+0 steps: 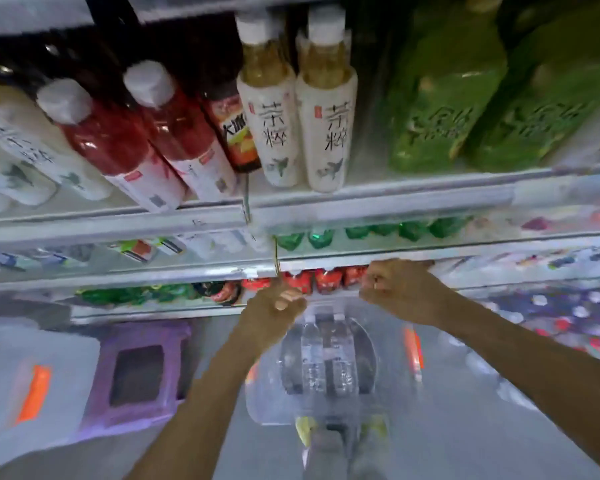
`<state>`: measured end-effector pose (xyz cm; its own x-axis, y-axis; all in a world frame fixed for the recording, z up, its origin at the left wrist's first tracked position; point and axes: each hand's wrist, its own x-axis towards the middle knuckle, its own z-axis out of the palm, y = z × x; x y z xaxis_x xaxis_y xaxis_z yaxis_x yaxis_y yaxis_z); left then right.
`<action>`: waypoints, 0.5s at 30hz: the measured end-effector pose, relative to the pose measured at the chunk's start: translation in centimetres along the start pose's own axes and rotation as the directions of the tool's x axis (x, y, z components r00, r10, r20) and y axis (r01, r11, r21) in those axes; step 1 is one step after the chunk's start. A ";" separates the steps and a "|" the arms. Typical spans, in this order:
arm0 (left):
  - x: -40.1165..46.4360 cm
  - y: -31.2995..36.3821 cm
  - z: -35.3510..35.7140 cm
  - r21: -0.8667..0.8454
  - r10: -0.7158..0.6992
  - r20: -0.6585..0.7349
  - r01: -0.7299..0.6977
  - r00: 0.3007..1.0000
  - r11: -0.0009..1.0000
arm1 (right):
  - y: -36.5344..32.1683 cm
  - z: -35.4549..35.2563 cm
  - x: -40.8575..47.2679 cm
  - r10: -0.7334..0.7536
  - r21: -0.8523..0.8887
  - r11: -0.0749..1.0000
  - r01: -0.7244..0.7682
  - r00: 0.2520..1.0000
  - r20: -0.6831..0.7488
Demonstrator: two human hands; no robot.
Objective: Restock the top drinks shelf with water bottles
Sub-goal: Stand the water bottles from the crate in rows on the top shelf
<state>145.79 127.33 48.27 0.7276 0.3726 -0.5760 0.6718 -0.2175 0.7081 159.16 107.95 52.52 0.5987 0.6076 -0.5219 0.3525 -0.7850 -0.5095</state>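
We look steeply down the front of a drinks rack. At 6 o'clock, on the floor, sits a shrink-wrapped pack of water bottles (323, 362), unopened as far as the blur lets us judge.

Both arms reach toward it. Left hand (278, 303), just left of centre: fingers curled into a loose fist, seemingly pinching something thin at the pack's top edge, perhaps the wrap; we cannot tell for sure. Right hand (399, 289), toward 3 o'clock of centre: fingers curled tight, likewise seeming to pull at the film or at something by the low shelf rail; what it holds is not readable.

Progress, as we judge it: early. No water bottle shows on any shelf in view. The pack must be opened, bottles lifted and carried up; the top shelf itself is above the frame.

Surroundings: nearest shelf (378, 199) runs across the frame with white tea bottles (302, 116) at 12 o'clock, red drink bottles (136, 133) toward 10 o'clock, green bottles (465, 98) toward 2 o'clock. Lower tiers show green and red caps. Floor grey; a purple crate (139, 375) at 8 o'clock, beside the pack. Shoes (340, 431) just below the pack.
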 end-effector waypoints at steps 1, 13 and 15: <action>1.5 -2.8 1.5 -0.010 -0.084 0.025 0.084 0.996 0.996 | 1.8 2.6 1.5 0.050 -0.005 0.999 -0.050 0.997 0.057; 13.7 -26.3 17.2 0.098 -0.462 -0.005 0.461 0.887 0.882 | 17.3 30.7 12.7 0.455 0.213 0.832 -0.513 0.849 0.269; 15.1 -27.9 19.0 0.102 -0.440 -0.039 0.442 0.897 0.891 | 17.9 33.5 14.1 0.430 0.299 0.835 -0.461 0.887 0.165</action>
<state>140.69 121.87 12.09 0.3516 0.4652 -0.8124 0.9344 -0.1215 0.3348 149.84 106.56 13.16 0.5640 0.2215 -0.7955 -0.1967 -0.8996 -0.3900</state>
